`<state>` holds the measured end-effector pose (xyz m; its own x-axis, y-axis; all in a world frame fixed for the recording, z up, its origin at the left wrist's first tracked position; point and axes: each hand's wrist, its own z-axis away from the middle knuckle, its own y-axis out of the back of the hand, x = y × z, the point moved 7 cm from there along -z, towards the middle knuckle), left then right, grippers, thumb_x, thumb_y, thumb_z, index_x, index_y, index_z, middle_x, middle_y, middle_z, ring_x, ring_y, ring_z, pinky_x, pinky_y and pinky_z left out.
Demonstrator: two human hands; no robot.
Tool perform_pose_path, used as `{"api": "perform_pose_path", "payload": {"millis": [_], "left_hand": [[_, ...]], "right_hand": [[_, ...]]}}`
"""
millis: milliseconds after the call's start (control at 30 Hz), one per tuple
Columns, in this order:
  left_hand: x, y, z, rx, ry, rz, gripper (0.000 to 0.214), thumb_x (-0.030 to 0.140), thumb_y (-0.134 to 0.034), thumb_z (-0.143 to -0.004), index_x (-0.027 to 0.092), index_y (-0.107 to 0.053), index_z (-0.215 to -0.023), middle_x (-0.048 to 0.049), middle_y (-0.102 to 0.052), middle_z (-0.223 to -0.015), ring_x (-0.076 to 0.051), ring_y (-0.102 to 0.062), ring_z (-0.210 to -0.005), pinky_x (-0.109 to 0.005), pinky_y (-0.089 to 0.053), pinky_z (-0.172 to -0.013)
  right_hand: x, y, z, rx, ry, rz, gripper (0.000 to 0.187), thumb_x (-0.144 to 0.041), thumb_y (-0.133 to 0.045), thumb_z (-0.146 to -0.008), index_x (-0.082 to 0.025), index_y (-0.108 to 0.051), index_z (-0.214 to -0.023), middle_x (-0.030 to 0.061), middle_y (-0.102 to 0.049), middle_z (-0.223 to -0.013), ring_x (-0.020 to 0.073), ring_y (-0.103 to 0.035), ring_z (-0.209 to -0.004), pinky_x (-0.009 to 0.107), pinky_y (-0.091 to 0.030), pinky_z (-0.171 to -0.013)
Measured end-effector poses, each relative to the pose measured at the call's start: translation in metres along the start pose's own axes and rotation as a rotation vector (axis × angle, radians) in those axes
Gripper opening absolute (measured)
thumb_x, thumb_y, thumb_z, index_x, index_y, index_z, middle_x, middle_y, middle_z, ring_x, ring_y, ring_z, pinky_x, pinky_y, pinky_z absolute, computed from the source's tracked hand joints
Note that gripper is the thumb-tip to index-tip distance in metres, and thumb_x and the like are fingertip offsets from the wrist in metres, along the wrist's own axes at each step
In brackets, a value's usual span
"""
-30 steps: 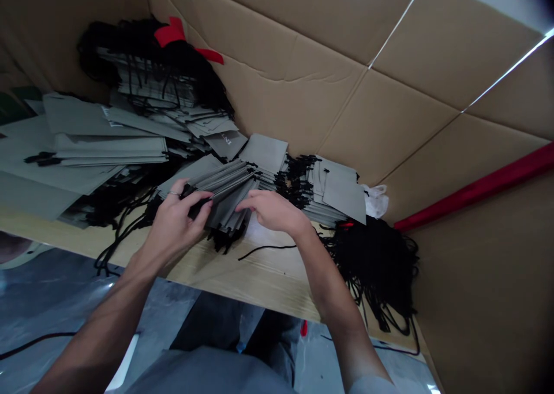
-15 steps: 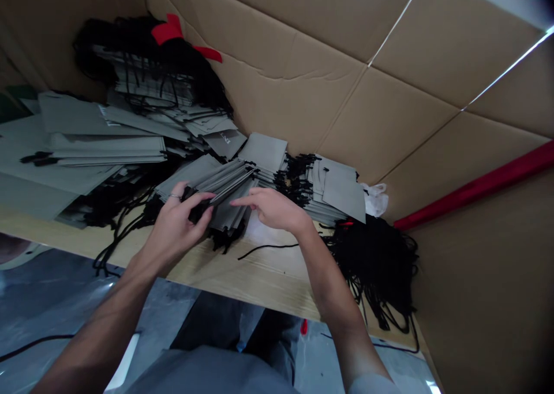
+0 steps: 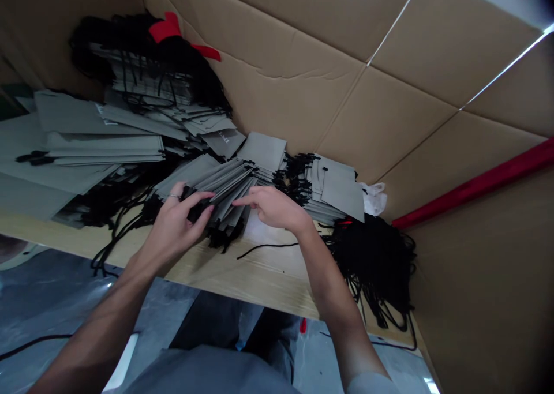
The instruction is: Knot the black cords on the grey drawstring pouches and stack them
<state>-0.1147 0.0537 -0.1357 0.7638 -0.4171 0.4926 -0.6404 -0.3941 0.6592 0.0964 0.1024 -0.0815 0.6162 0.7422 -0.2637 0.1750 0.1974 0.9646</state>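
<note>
My left hand (image 3: 179,218), a ring on one finger, is closed around the near end of a fanned stack of flat grey paper bags (image 3: 223,180) with black cord handles. The bags lean over to the left, their edges upward. At the stack's right side is my right hand (image 3: 274,206), its index finger stretched out against the bag edges and the other fingers curled. It grips nothing that I can see. Black cord ends stick out from under the stack's near edge. Right behind it lies another pile of grey bags (image 3: 264,149).
More grey bags (image 3: 106,149) are heaped at the left. Behind them is a bundle of black cords (image 3: 186,59) with a red strip. To the right are a bag pile (image 3: 344,192), crumpled white plastic (image 3: 374,198) and tangled black cord (image 3: 372,267). Cardboard walls (image 3: 281,82) enclose the wooden table (image 3: 242,276).
A few more bag edges at the right of the stack have fanned apart beside my right index finger. My left hand stays in place on the stack.
</note>
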Motion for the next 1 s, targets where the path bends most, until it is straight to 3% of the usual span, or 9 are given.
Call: {"api": "perform_pose_path", "payload": {"millis": [133, 267, 467, 600, 833, 1000], "left_hand": [[0.003, 0.001, 0.0, -0.013, -0.024, -0.005, 0.046, 0.054, -0.057, -0.113, 0.024, -0.079, -0.14, -0.0148, -0.06, -0.132, -0.026, -0.07, -0.104, -0.04, -0.062, -0.095], [0.004, -0.002, 0.002, -0.039, -0.049, -0.013, 0.062, 0.065, -0.07, -0.102, 0.021, -0.076, -0.146, -0.0192, -0.057, -0.143, -0.039, -0.067, -0.129, -0.049, -0.063, -0.105], [0.0, -0.001, 0.0, 0.032, -0.026, -0.018, 0.041, 0.046, -0.06, -0.111, 0.024, -0.078, -0.141, -0.0164, -0.06, -0.144, -0.027, -0.07, -0.107, -0.04, -0.062, -0.095], [0.003, 0.004, -0.003, 0.071, -0.022, -0.016, 0.038, 0.044, -0.064, -0.112, 0.024, -0.078, -0.141, -0.0131, -0.062, -0.137, -0.025, -0.07, -0.108, -0.038, -0.062, -0.098], [0.015, 0.006, -0.013, 0.185, 0.01, -0.072, 0.039, 0.044, -0.06, -0.113, 0.025, -0.08, -0.141, -0.0157, -0.063, -0.139, -0.027, -0.072, -0.107, -0.04, -0.062, -0.092], [0.022, 0.004, -0.024, 0.277, 0.051, -0.132, 0.043, 0.037, -0.057, -0.114, 0.027, -0.075, -0.151, -0.0196, -0.059, -0.157, -0.03, -0.075, -0.115, -0.041, -0.061, -0.094]], "right_hand": [[0.001, -0.003, -0.001, 0.011, 0.012, -0.008, 0.081, 0.009, -0.047, -0.095, -0.027, -0.069, -0.164, 0.0054, -0.075, -0.11, 0.02, -0.064, -0.102, 0.032, -0.051, -0.096], [0.002, -0.006, -0.001, 0.029, 0.011, -0.018, 0.082, 0.007, -0.048, -0.097, -0.028, -0.062, -0.17, 0.0065, -0.075, -0.114, 0.0211, -0.065, -0.107, 0.034, -0.052, -0.099], [-0.002, 0.002, 0.002, 0.026, 0.007, -0.031, 0.087, 0.009, -0.045, -0.095, -0.028, -0.058, -0.173, 0.0064, -0.079, -0.117, 0.0218, -0.067, -0.106, 0.035, -0.054, -0.1], [0.004, 0.007, 0.004, 0.044, -0.06, -0.024, 0.081, 0.007, -0.044, -0.095, -0.019, -0.06, -0.17, 0.0088, -0.081, -0.119, 0.0224, -0.071, -0.109, 0.035, -0.054, -0.102], [0.02, 0.002, 0.007, -0.016, -0.213, 0.019, 0.055, 0.002, -0.051, -0.097, -0.015, -0.075, -0.143, 0.0111, -0.085, -0.117, 0.0239, -0.076, -0.105, 0.031, -0.052, -0.09], [0.007, -0.006, 0.01, -0.173, -0.163, 0.036, 0.047, 0.004, -0.056, -0.094, -0.016, -0.083, -0.127, 0.0097, -0.087, -0.112, 0.023, -0.076, -0.102, 0.029, -0.049, -0.085]]}}
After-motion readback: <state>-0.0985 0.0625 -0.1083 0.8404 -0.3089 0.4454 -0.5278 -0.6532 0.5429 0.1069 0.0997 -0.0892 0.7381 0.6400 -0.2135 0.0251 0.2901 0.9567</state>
